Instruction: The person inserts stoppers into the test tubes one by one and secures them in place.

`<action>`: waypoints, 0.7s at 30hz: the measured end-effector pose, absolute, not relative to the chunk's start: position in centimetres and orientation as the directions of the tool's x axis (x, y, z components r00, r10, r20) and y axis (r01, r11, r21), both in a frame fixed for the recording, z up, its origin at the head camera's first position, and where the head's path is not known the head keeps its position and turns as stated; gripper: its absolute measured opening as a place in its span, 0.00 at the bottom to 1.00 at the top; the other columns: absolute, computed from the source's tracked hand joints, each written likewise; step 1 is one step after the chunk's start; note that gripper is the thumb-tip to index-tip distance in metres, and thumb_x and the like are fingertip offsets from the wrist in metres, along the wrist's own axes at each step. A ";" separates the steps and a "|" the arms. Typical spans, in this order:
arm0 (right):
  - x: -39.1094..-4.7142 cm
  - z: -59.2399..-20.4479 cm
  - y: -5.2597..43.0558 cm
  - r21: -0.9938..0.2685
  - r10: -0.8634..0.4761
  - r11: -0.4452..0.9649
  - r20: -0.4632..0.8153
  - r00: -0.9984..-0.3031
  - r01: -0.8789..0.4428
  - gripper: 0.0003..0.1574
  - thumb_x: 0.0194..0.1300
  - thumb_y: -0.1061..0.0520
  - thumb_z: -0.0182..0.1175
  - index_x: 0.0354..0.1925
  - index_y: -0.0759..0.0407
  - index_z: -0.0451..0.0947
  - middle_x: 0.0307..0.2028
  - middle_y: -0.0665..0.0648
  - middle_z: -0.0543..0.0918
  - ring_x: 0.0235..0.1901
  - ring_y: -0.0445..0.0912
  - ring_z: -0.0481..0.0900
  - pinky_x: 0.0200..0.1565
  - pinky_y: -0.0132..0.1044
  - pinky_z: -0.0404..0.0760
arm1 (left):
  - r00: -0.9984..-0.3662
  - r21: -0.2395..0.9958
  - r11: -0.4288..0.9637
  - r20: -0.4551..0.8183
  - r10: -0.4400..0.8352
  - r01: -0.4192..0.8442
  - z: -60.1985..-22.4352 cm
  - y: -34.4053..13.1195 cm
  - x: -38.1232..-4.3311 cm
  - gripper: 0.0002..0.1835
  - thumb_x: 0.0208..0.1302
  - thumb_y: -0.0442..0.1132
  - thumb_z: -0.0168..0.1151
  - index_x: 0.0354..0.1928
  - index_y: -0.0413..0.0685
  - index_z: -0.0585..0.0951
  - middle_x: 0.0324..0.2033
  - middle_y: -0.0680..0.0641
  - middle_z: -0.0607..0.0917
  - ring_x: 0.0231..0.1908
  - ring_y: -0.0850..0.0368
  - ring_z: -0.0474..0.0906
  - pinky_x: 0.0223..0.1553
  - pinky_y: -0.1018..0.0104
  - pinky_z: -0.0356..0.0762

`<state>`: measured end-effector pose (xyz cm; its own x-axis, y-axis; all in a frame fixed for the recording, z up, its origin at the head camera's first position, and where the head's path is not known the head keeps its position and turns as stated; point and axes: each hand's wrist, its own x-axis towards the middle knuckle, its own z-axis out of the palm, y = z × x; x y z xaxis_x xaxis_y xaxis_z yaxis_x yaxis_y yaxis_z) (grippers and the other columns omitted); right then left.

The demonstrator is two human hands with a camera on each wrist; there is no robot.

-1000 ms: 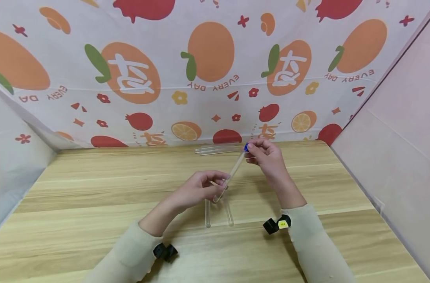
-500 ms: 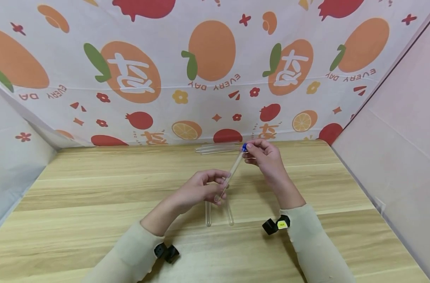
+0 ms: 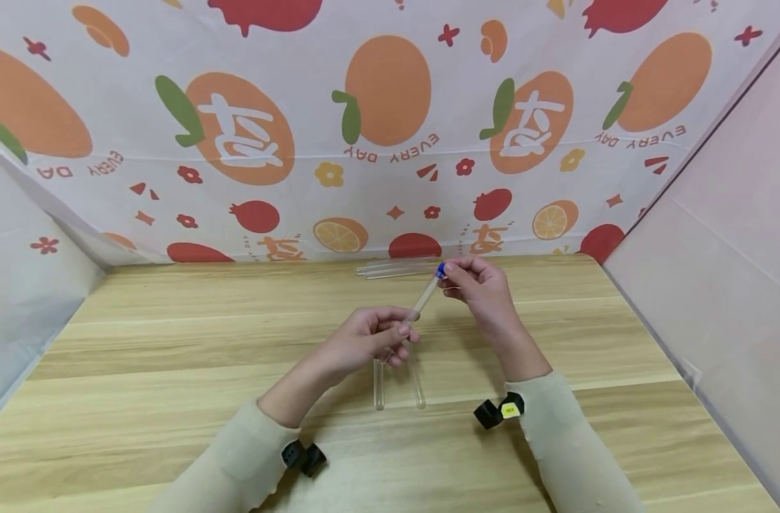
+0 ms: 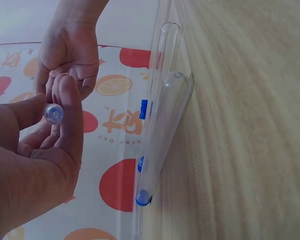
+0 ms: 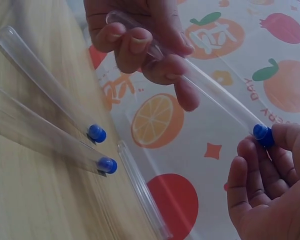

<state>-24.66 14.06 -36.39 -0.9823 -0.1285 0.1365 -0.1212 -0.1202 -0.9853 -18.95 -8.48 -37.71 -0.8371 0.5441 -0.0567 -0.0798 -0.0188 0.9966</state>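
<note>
My left hand (image 3: 364, 338) holds a clear test tube (image 3: 427, 293) between thumb and fingers, tilted with its top up to the right. A blue cap (image 5: 262, 135) sits at the upper end, pinched by the thumb and fingers of my right hand (image 3: 489, 299). The head view hides the tube's rounded end behind the left fingers; in the left wrist view that tube end (image 4: 53, 115) points at the camera. Below the hands, two more test tubes lie on the table, a left one (image 3: 380, 388) and a right one (image 3: 418, 390), both blue-capped in the right wrist view.
Several clear tubes (image 3: 396, 269) lie side by side at the table's back edge, their near ends without visible caps. Behind them hangs a fruit-print cloth (image 3: 390, 164). Pale side walls flank the wooden table (image 3: 172, 370).
The tube's lower end has gone out of sight behind my left fingers, which have shifted their grip. My right hand, with the cap, has moved slightly down and left.
</note>
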 end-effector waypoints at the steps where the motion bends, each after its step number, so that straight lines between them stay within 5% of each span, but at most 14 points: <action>1: -24.6 -36.4 14.0 -0.985 -0.125 -0.122 0.139 -0.982 -0.124 0.10 0.71 0.54 0.61 0.43 0.60 0.80 0.34 0.49 0.88 0.36 0.42 0.85 0.43 0.35 0.85 | -0.838 0.997 -0.020 -0.057 0.542 -0.081 -37.7 -8.4 -18.9 0.19 0.76 0.34 0.52 0.64 0.34 0.73 0.42 0.44 0.86 0.33 0.57 0.83 0.36 0.66 0.85; 21: -24.2 -37.2 13.0 -0.958 -0.033 -0.260 0.130 -0.991 -0.117 0.06 0.68 0.58 0.65 0.33 0.58 0.84 0.33 0.53 0.88 0.33 0.43 0.86 0.40 0.33 0.86 | -0.851 0.999 -0.018 -0.021 0.524 -0.035 -37.9 -8.0 -18.3 0.21 0.77 0.33 0.49 0.67 0.28 0.69 0.43 0.42 0.85 0.32 0.59 0.84 0.34 0.68 0.85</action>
<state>-24.25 13.04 -37.19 -0.9909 -0.0329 0.1302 -0.1172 -0.2604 -0.9584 -18.32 -8.01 -37.89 -0.8515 0.5240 -0.0206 -0.0352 -0.0178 0.9992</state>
